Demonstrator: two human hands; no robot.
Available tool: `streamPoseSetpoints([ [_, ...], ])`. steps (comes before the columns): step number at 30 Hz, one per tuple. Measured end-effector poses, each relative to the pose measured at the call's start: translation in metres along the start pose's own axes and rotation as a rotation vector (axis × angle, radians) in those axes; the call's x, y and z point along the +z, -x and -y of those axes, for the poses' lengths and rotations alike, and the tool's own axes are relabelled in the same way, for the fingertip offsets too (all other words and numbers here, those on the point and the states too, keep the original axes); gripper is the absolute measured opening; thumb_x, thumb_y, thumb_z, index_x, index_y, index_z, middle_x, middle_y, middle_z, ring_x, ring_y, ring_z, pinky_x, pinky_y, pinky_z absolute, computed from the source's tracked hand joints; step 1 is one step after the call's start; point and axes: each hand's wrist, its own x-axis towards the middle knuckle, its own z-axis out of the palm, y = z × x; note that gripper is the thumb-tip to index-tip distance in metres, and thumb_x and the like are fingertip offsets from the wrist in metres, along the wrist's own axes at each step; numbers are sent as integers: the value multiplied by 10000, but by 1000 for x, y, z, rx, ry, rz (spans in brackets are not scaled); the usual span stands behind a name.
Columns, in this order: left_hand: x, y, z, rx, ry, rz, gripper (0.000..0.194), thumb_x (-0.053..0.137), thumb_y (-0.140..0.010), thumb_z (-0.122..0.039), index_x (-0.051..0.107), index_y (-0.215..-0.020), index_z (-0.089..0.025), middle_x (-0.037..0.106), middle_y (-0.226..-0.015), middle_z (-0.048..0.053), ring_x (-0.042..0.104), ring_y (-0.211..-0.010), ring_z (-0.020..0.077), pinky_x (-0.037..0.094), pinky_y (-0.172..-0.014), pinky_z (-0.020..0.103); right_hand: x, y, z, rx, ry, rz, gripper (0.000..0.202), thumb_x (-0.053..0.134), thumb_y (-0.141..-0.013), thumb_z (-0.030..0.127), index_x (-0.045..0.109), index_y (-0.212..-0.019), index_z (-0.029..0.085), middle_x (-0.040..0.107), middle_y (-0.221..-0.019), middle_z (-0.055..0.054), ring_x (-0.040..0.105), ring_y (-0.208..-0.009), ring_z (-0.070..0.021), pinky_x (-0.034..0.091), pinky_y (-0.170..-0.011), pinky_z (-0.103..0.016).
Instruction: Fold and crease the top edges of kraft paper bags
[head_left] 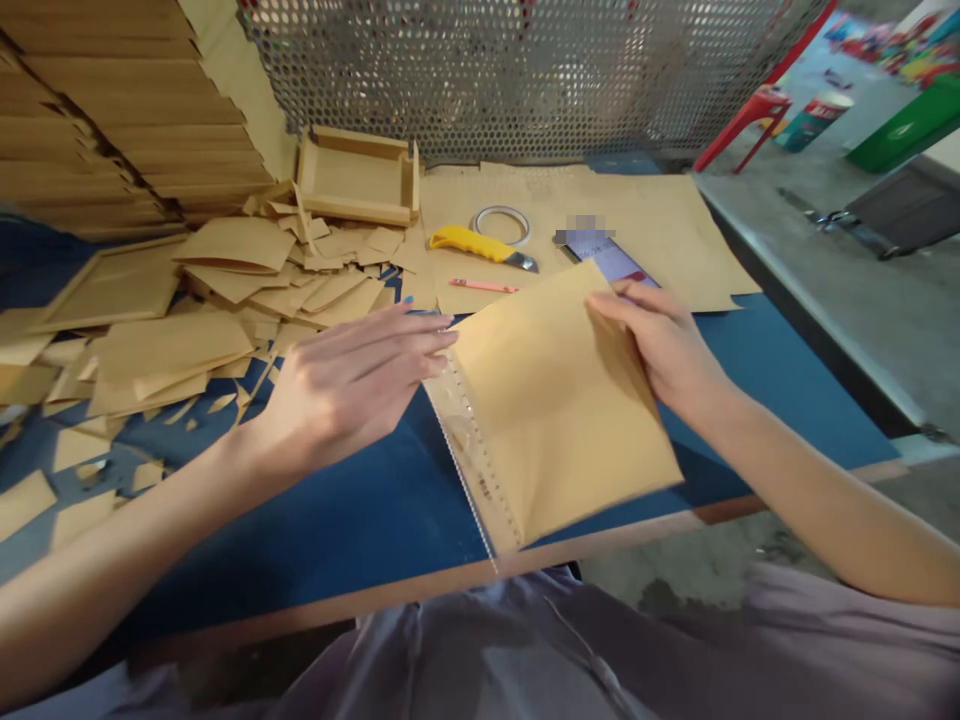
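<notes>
My right hand (656,335) grips the upper right edge of a folded brown kraft cardboard piece (562,400), thumb on its face. The piece is tilted above the table's front edge. Along its left side runs a clear plastic strip (476,460) with a toothed outer edge. My left hand (352,380) has its fingers stretched out, their tips at the piece's upper left corner by the strip; its thumb is hidden. Behind the piece lie a yellow utility knife (480,245), a roll of tape (501,224) and a thin pink stick-like item (484,286).
A phone (611,258) rests on flat cardboard sheets (675,240). Cardboard scraps (172,350) cover the left of the blue table (375,520). A shallow cardboard tray (356,180) stands behind them, near tall cardboard stacks (135,100). Perforated metal mesh (480,80) closes the back.
</notes>
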Motion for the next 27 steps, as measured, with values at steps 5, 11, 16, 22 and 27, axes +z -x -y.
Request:
streamPoseSetpoints([
  [5, 4, 0, 5, -72, 113, -20, 183, 534, -931, -73, 662, -918, -202, 754, -1068, 43, 683, -1089, 176, 572, -1001, 386, -15, 32, -13, 33, -93, -203, 137, 749, -721, 326, 672, -807, 251, 723, -785, -29, 677, -714, -233, 564, -627, -369],
  [11, 9, 0, 6, -184, 242, -54, 195, 524, -937, -102, 654, -853, -221, 772, -971, 15, 717, -1004, 165, 587, -974, 373, -17, 56, -30, -20, -86, -187, 173, 727, -751, 304, 611, -875, 270, 725, -924, -64, 688, -933, -291, 560, -760, -435],
  [16, 21, 13, -2, 18, 71, 104, 178, 502, -950, -86, 662, -996, -151, 750, -1081, 62, 700, -1049, 167, 567, -974, 312, -15, 80, -34, 130, 68, 60, 273, 716, -780, 391, 545, -939, 249, 690, -910, -56, 664, -869, -258, 539, -699, -378],
  [22, 37, 25, -8, 293, -139, 184, 270, 408, -967, -22, 634, -1104, -77, 711, -1158, 148, 664, -1127, 217, 558, -977, 340, -30, 38, -1, 130, 488, 522, 366, 618, -849, 520, 628, -1058, 220, 649, -730, -29, 601, -674, -186, 404, -552, -282],
  [27, 43, 24, -3, 362, -91, 215, 304, 381, -965, -10, 650, -1096, -67, 711, -1152, 159, 663, -1129, 225, 577, -945, 332, -6, -11, 13, -27, 692, 763, 402, 609, -841, 536, 689, -1019, 185, 652, -732, -31, 511, -599, -138, 323, -546, -268],
])
